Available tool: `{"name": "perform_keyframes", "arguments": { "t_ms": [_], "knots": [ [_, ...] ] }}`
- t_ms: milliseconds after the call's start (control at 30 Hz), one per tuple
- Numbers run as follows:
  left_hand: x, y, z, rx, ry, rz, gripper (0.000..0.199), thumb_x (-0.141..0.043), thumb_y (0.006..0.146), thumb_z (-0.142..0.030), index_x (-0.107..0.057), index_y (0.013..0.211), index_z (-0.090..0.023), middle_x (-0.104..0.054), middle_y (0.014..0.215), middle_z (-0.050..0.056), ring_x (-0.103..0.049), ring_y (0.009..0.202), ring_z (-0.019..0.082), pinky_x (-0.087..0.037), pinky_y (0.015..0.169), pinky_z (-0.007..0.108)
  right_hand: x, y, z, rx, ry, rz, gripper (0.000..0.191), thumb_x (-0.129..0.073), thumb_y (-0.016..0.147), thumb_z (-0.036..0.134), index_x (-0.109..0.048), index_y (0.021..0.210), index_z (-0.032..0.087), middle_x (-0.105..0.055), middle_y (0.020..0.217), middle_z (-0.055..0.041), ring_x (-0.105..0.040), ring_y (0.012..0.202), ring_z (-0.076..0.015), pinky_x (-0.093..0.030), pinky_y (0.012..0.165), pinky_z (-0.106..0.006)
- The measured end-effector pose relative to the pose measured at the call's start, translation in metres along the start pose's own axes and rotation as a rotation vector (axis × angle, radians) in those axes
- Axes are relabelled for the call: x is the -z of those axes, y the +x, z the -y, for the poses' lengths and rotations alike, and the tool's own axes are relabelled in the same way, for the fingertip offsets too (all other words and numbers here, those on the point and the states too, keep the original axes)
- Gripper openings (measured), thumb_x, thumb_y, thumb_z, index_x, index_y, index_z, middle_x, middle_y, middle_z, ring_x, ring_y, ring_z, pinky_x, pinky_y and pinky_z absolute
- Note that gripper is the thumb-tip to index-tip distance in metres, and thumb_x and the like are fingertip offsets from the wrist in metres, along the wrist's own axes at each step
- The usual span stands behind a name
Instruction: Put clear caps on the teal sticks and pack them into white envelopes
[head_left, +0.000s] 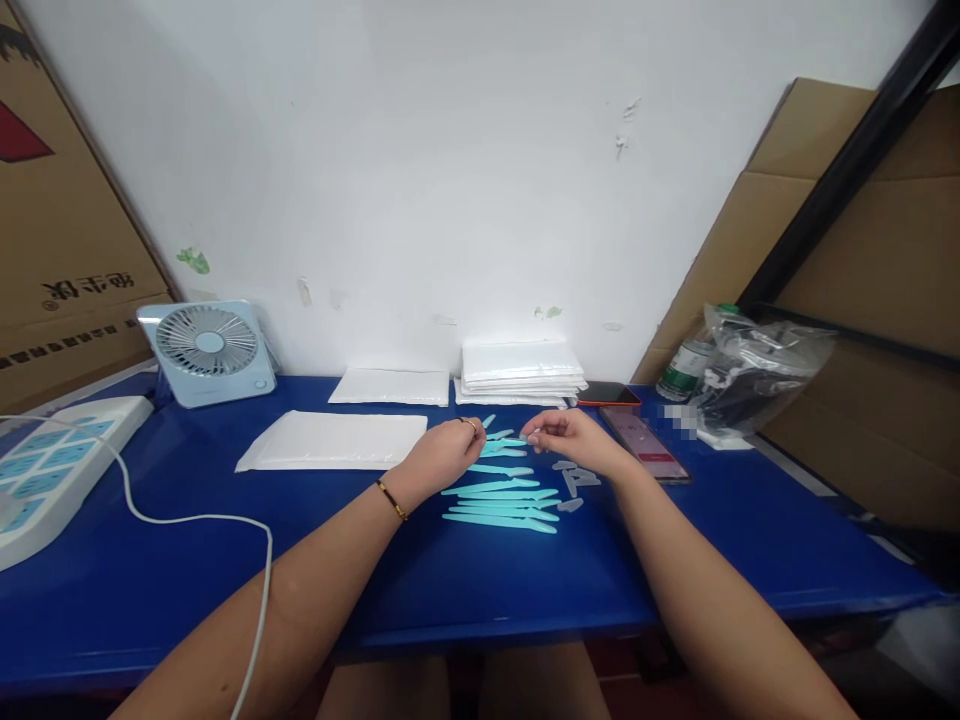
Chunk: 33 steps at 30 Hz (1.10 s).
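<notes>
Over the middle of the blue table, my left hand (448,448) is closed in a pinch round a teal eyebrow razor (508,441) that points right. At the razor's right end, the fingers of my right hand (571,438) pinch what looks like a small clear cap, mostly hidden by the fingertips. Below my hands several more teal razors (495,520) lie roughly side by side, blade ends to the right. Close under my right hand is a loose group of clear plastic caps (576,478).
White padded packets lie left (330,442) and in a stack (519,368) by the wall. Phones (649,445), a bottle (684,370) and a plastic bag (765,370) are at right. A fan (210,350), power strip (64,470) and white cable (202,518) occupy the left.
</notes>
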<state>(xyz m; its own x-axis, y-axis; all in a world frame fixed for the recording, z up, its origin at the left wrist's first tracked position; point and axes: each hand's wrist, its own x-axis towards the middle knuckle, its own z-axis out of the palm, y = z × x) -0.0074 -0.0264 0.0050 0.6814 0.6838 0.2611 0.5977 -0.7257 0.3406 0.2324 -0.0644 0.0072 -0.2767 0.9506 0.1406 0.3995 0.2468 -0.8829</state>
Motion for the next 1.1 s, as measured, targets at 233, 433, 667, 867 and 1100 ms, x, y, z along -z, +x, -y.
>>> {"name": "perform_keyframes", "arguments": {
  "t_ms": [233,433,667,867,1100],
  "knots": [
    [-0.002,0.000,-0.001,-0.011,-0.061,-0.044,0.026,-0.032,0.092,-0.033,-0.053,0.085,-0.019,-0.061,0.081,0.005,-0.056,0.073,0.017,-0.038,0.066,0.027,-0.004,0.001,0.001,-0.020,0.024,0.002,0.027,-0.063,0.076,0.036,-0.068,0.091,0.015,-0.065,0.069,-0.0036,-0.061,0.065,-0.0148,-0.048,0.063,-0.027],
    [-0.002,0.000,0.001,-0.013,-0.089,-0.047,0.027,-0.032,0.092,-0.032,-0.053,0.084,-0.018,-0.061,0.080,0.005,-0.056,0.072,0.017,-0.039,0.065,0.028,0.002,-0.001,0.005,-0.012,0.026,-0.054,0.028,-0.065,0.074,0.037,-0.068,0.090,0.015,-0.066,0.069,-0.0037,-0.061,0.065,-0.0145,-0.049,0.062,-0.026],
    [0.003,-0.001,-0.002,0.009,-0.165,-0.062,0.026,-0.033,0.091,-0.033,-0.053,0.083,-0.019,-0.061,0.079,0.003,-0.056,0.071,0.017,-0.038,0.060,0.026,0.003,-0.003,0.006,-0.013,0.024,-0.027,0.028,-0.065,0.074,0.037,-0.069,0.089,0.014,-0.066,0.069,-0.0040,-0.061,0.064,-0.0143,-0.049,0.062,-0.026],
    [-0.002,0.001,-0.004,-0.010,-0.143,-0.040,0.024,-0.035,0.091,-0.029,-0.056,0.085,-0.018,-0.062,0.080,0.003,-0.056,0.074,0.016,-0.040,0.066,0.026,-0.013,0.004,0.006,-0.007,-0.018,-0.014,0.031,-0.063,0.074,0.039,-0.067,0.094,0.015,-0.067,0.073,-0.0045,-0.062,0.069,-0.0164,-0.050,0.067,-0.029],
    [-0.002,-0.003,-0.002,-0.064,-0.071,0.025,0.021,-0.058,0.078,-0.035,-0.062,0.094,-0.021,-0.061,0.100,0.004,-0.057,0.089,0.019,-0.043,0.073,0.027,0.031,-0.014,-0.005,-0.092,-0.535,0.013,0.022,-0.070,0.064,0.036,-0.069,0.077,0.019,-0.067,0.073,-0.0027,-0.059,0.064,-0.0160,-0.044,0.057,-0.025]
  ]
}}
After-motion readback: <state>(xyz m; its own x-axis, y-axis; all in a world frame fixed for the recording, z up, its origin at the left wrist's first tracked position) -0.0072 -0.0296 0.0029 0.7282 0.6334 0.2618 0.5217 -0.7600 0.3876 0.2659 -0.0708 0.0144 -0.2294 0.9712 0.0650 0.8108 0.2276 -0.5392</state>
